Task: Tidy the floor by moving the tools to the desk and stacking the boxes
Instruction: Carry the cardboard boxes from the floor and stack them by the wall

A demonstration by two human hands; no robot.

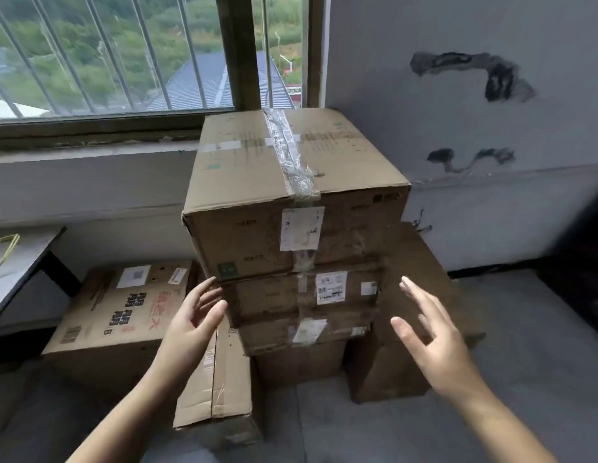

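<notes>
A large taped cardboard box (291,192) sits on top of a stack in the corner under the window. Below it lie two flatter boxes, the upper one (301,292) with white labels, the lower one (304,332) resting on a further box. My left hand (190,325) is open with relaxed fingers just left of the stack's lower edge, apart from it or barely touching. My right hand (431,339) is open with spread fingers, in the air in front of the stack's right side. Neither hand holds anything.
A printed box (120,309) stands on the floor at the left, a narrow box (221,385) leans in front of the stack, and a brown box (411,295) stands at the right. The desk (20,262) with a yellow cable is at far left. Grey floor (524,362) lies right.
</notes>
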